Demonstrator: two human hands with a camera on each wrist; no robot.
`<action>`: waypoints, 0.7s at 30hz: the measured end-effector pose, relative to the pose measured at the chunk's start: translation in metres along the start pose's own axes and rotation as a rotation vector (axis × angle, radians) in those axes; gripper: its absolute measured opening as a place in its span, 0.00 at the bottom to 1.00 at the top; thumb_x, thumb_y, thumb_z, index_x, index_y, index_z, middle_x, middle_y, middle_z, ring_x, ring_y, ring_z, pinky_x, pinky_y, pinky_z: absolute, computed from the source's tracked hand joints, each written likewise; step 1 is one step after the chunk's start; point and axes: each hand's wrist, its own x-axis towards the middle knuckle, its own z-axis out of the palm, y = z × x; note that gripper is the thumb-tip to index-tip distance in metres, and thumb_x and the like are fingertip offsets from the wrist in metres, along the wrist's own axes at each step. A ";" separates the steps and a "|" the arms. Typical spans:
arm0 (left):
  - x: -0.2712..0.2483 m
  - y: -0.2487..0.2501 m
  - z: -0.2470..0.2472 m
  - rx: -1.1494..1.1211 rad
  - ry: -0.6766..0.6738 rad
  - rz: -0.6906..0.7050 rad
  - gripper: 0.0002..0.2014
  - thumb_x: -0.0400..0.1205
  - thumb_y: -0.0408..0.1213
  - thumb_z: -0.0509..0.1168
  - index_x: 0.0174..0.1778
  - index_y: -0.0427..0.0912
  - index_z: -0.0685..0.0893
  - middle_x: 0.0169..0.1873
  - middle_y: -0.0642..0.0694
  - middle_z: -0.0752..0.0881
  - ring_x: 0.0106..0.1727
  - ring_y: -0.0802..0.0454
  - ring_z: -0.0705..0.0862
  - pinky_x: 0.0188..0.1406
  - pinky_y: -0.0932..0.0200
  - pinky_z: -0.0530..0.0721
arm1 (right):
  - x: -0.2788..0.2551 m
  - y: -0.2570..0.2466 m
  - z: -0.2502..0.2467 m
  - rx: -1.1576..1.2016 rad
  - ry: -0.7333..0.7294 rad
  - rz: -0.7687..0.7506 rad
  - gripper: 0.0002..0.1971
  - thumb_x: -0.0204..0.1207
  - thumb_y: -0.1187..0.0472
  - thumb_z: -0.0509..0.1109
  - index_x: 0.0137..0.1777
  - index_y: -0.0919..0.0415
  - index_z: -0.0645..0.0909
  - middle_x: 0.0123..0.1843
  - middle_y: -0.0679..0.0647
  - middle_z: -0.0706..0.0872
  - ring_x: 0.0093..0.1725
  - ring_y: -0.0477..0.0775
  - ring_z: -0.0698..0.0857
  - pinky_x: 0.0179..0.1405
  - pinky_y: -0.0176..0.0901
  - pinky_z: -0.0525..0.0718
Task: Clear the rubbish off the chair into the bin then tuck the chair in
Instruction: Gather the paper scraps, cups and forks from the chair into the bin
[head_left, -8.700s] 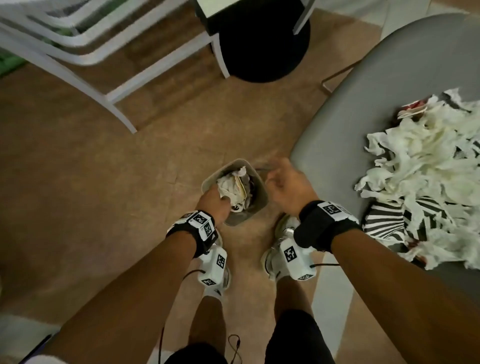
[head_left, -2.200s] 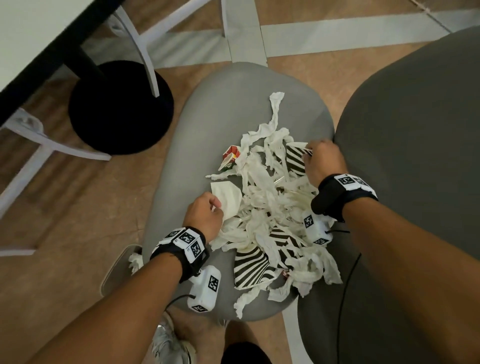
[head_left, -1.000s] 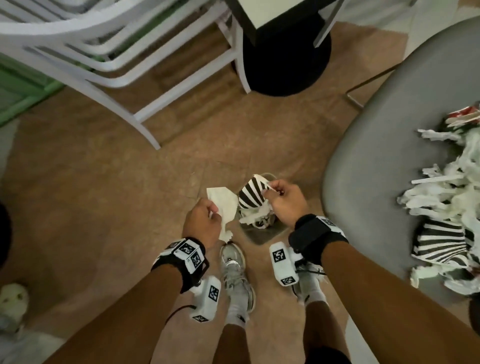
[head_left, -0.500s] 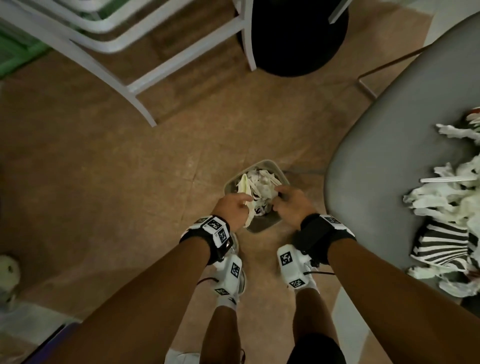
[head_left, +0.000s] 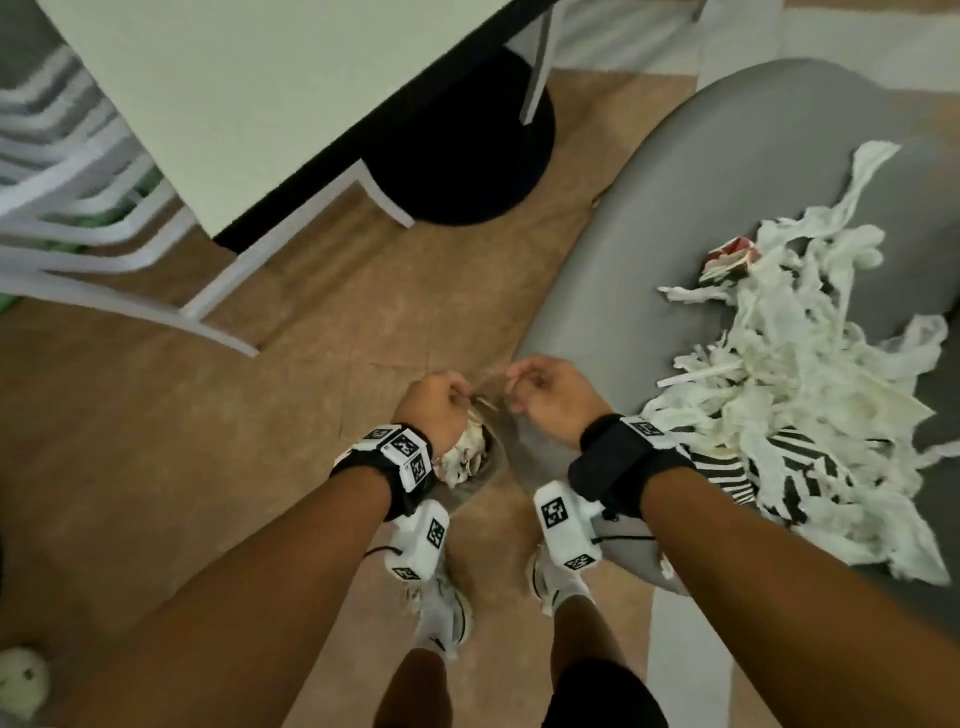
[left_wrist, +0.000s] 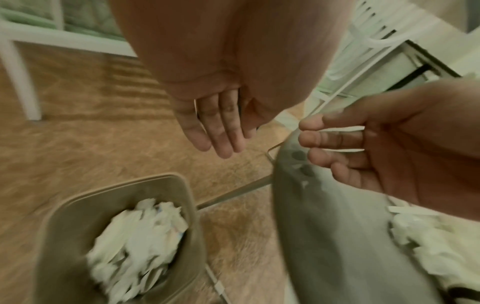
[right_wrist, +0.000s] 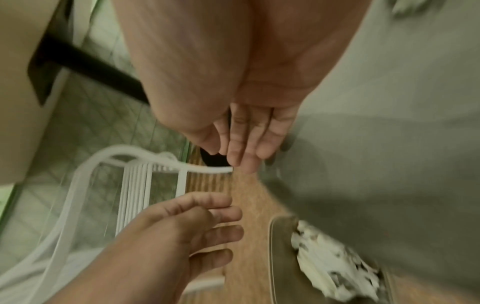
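Observation:
The grey chair seat (head_left: 675, 208) fills the right of the head view and carries a heap of torn white paper (head_left: 779, 384), black-and-white striped scraps (head_left: 810, 467) and a red-and-white carton (head_left: 727, 254). The small beige bin (head_left: 480, 486) stands on the floor by the seat's left edge, stuffed with crumpled paper (left_wrist: 135, 236). My left hand (head_left: 460, 395) hovers over the bin with relaxed fingers (left_wrist: 223, 139), holding nothing. Beside it my right hand (head_left: 517, 387) is also empty, its fingers (right_wrist: 244, 152) loose, near the seat's edge.
A white table (head_left: 234, 93) with a dark edge and a black round base (head_left: 467, 156) stands ahead. A white chair frame (head_left: 104, 208) sits at the left. My feet in white shoes (head_left: 447, 613) are just behind the bin. A pale ball (head_left: 21, 680) lies at the bottom left.
Half a second ago both hands were pressing paper down into the bin. They have since lifted out empty, and the view has swung up toward the table and chair.

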 end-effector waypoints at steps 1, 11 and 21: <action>0.006 0.022 0.004 0.008 0.010 0.037 0.11 0.80 0.29 0.62 0.48 0.49 0.86 0.47 0.46 0.91 0.50 0.47 0.89 0.56 0.52 0.86 | -0.001 0.001 -0.023 0.023 0.038 -0.011 0.10 0.64 0.49 0.65 0.42 0.42 0.86 0.41 0.49 0.92 0.44 0.55 0.91 0.59 0.52 0.88; 0.032 0.238 0.106 0.266 -0.022 0.513 0.19 0.81 0.32 0.60 0.68 0.47 0.77 0.61 0.46 0.79 0.63 0.47 0.79 0.66 0.49 0.80 | -0.027 0.052 -0.254 0.160 0.421 -0.036 0.09 0.81 0.67 0.63 0.53 0.55 0.84 0.44 0.54 0.91 0.38 0.49 0.90 0.41 0.41 0.82; 0.051 0.303 0.182 0.744 -0.168 0.646 0.31 0.79 0.29 0.64 0.77 0.60 0.73 0.78 0.44 0.64 0.75 0.38 0.64 0.69 0.38 0.75 | -0.015 0.084 -0.332 -0.166 0.604 -0.005 0.14 0.79 0.60 0.68 0.65 0.56 0.80 0.59 0.54 0.84 0.56 0.55 0.85 0.61 0.47 0.82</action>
